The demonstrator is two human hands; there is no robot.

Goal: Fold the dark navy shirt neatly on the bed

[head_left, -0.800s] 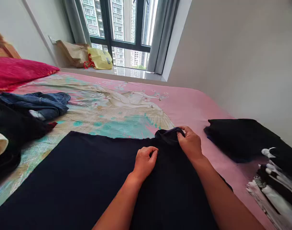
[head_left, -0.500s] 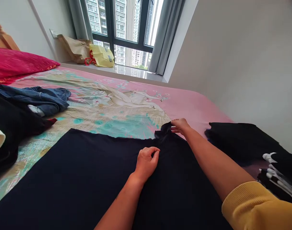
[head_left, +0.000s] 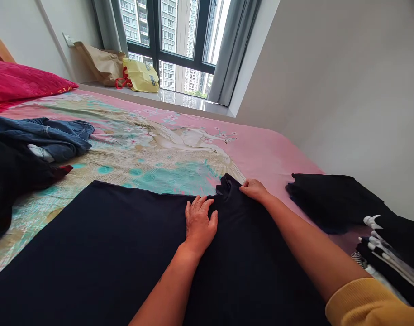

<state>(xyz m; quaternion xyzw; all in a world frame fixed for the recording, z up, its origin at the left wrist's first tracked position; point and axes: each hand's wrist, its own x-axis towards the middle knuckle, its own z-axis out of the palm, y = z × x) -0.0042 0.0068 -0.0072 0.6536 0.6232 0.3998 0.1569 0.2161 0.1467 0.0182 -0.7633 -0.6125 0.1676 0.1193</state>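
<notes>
A large dark navy garment (head_left: 135, 244) lies spread over the bed in front of me; its exact kind I cannot tell. My left hand (head_left: 200, 224) rests flat on it near the far edge, fingers spread. At the garment's far right corner, my right hand (head_left: 254, 190) pinches the cloth with its fingers closed. Between the two hands the edge is bunched up into a small raised fold (head_left: 227, 184).
Jeans (head_left: 57, 136) and a black garment (head_left: 20, 167) are heaped on the left. Folded black clothes (head_left: 339, 199) and a striped-edged stack (head_left: 393, 253) lie right. Paper bag (head_left: 101, 63) and yellow bag (head_left: 140, 74) stand on the windowsill. A red pillow (head_left: 26, 79) is far left.
My left hand has opened from a closed pinch and moved slightly up and left onto the cloth. My right hand's fingers have closed on the corner, and the raised fold has shifted slightly left.
</notes>
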